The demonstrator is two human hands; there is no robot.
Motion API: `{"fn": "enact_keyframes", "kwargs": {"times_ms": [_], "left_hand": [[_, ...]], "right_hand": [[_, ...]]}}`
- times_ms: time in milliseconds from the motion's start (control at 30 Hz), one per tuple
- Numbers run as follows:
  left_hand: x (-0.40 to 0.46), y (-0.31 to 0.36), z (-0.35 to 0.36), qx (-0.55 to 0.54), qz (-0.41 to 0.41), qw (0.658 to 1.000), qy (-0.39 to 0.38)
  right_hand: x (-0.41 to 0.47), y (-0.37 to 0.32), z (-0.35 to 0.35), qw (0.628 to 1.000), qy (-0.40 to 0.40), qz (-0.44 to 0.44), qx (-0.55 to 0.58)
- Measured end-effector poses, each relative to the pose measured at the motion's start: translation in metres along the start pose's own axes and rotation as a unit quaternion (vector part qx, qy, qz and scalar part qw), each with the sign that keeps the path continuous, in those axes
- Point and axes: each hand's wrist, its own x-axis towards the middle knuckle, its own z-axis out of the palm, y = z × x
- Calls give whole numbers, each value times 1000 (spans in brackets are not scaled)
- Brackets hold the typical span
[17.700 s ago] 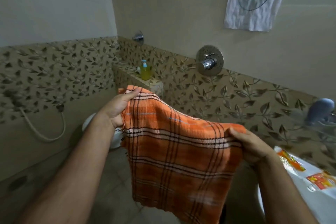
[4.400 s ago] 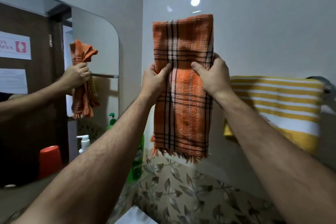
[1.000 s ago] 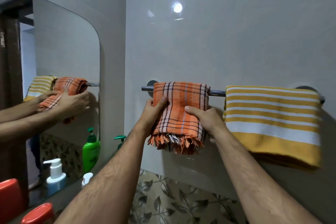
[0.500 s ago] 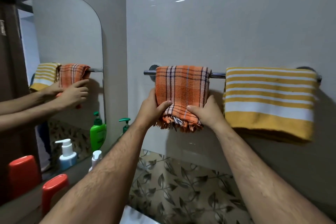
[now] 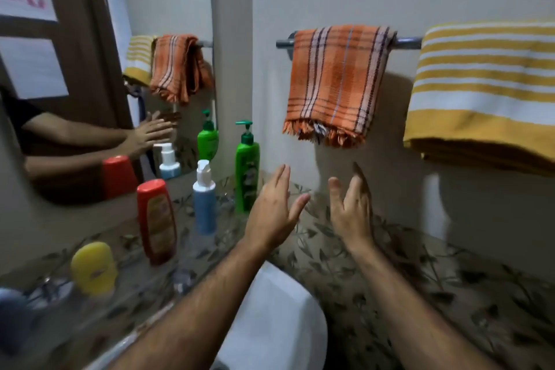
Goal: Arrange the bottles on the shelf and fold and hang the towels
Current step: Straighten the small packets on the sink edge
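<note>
Head view: orange checked towel (image 5: 336,81) folded and hung over the towel bar (image 5: 407,43) in the upper middle of the frame, fringe at the bottom edge. Just to its right, on the same bar, yellow striped towel (image 5: 483,90), also folded and hung. So the towel part looks finished, as far as visible here.

On the glass shelf (image 5: 126,303) along the left side, under the mirror (image 5: 90,69), a row of upright bottles: green pump bottle (image 5: 247,171) nearest the corner, then blue pump bottle (image 5: 204,198), red bottle (image 5: 156,219), yellow bottle (image 5: 93,267). Lower left corner blurred, something dark there, not possible to identify. Row seems orderly; probably little or nothing left to do.

Left hand (image 5: 274,213) and right hand (image 5: 353,207) in the centre of the frame, below the orange towel and apart from it. Both empty, fingers straight and spread, palms turned toward each other, forearms reaching up from the bottom edge.
</note>
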Motion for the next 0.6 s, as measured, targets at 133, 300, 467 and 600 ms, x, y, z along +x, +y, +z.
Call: {"fn": "enact_keyframes", "kwargs": {"times_ms": [133, 300, 467, 600], "left_hand": [[-68, -28, 20, 33, -51, 996, -61], [-156, -63, 31, 98, -143, 977, -124], [-238, -84, 18, 183, -237, 942, -153], [-297, -101, -10, 244, -298, 909, -160]], "right_hand": [[-28, 56, 26, 990, -113, -22, -82], [-78, 96, 53, 951, -257, -78, -154], [-138, 113, 89, 902, -383, -114, -163], [-178, 105, 121, 861, -460, -151, -158]]}}
